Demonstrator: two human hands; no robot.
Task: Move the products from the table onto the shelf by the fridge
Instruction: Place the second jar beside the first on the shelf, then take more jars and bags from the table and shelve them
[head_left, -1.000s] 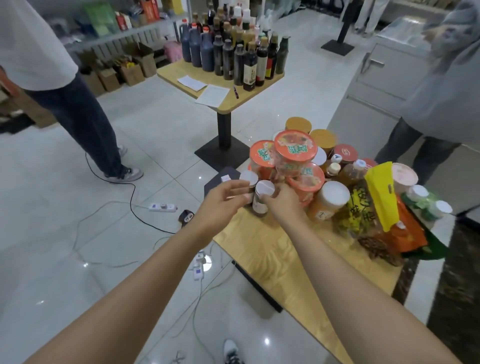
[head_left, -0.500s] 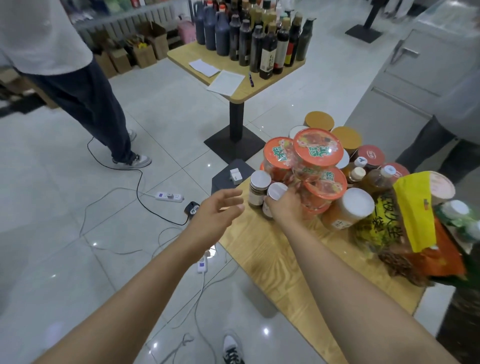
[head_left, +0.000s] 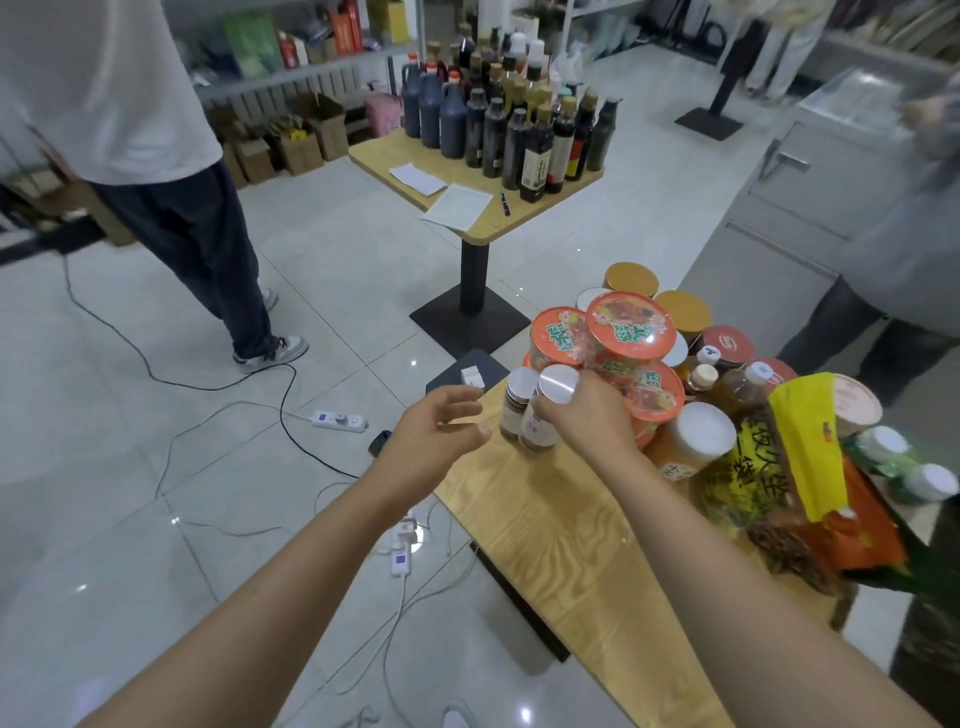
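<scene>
Two spice jars sit at the table (head_left: 561, 525) corner: the right hand (head_left: 587, 415) grasps the held jar (head_left: 537, 428), with the free jar (head_left: 516, 410) just beside it at nine o'clock. The left hand (head_left: 436, 441) hovers, fingers relaxed. Three noodle bowls (head_left: 628, 332) are at one o'clock.

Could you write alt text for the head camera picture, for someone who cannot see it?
A person's right hand grips a small white-lidded jar at the corner of a wooden table crowded with noodle cups, bottles and snack bags; the left hand hovers open beside it.
</scene>
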